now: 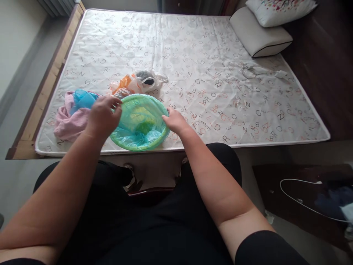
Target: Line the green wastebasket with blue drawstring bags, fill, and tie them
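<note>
A round green wastebasket (118, 141) is tipped toward me near the front edge of the mattress, its mouth facing up at me. A thin blue-green plastic bag (149, 138) lines its inside and folds over the rim. On the right side, my right hand (175, 119) grips the rim, thumb on top and fingers mostly hidden behind. My left hand (106, 112) is at the left rim, fingers bent and closed on the bag's edge; the fingertips are partly hidden. Just left of that hand lie a pink cloth (70, 123) and a blue plastic bag (84, 100).
Crumpled orange and white plastic bags (132, 84) lie behind the basket on the letter-printed mattress (193, 55). A cushion (281, 11) rests on a beige pillow (259, 33) at the back right. A white cable (289, 195) crosses a dark surface at lower right.
</note>
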Available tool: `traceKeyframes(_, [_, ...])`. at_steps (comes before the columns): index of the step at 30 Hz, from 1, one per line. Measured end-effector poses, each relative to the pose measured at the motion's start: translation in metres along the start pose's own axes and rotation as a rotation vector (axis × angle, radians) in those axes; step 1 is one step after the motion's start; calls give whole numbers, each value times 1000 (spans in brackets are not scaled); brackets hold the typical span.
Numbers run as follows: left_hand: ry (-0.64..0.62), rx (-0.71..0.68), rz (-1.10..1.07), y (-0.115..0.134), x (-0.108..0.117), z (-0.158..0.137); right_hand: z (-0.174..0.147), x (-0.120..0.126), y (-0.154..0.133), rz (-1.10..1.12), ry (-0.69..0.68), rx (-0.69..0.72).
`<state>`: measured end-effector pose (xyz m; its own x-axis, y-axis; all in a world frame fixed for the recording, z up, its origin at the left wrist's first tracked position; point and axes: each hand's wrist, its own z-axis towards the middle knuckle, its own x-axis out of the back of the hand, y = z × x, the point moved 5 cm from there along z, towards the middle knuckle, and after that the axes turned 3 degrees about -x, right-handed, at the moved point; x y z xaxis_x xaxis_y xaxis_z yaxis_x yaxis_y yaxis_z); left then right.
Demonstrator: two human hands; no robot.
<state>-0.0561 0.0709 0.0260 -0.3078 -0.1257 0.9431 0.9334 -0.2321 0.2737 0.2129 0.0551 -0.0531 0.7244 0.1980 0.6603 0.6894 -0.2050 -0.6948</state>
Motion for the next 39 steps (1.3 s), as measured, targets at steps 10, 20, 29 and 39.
traceKeyframes(10, [-489,330,-37,-37,-36,-4,4,0,-3,-29,-30,81])
traceKeyframes(20, [-340,183,-174,-29,-53,2,6,8,10,198,70,31])
traceKeyframes(29, [-347,97,-288,-6,-58,4,98,22,-29,-306,217,23])
traceKeyframes(39, [-449,48,-283,-10,-55,-6,216,-19,-85,-556,-2,4])
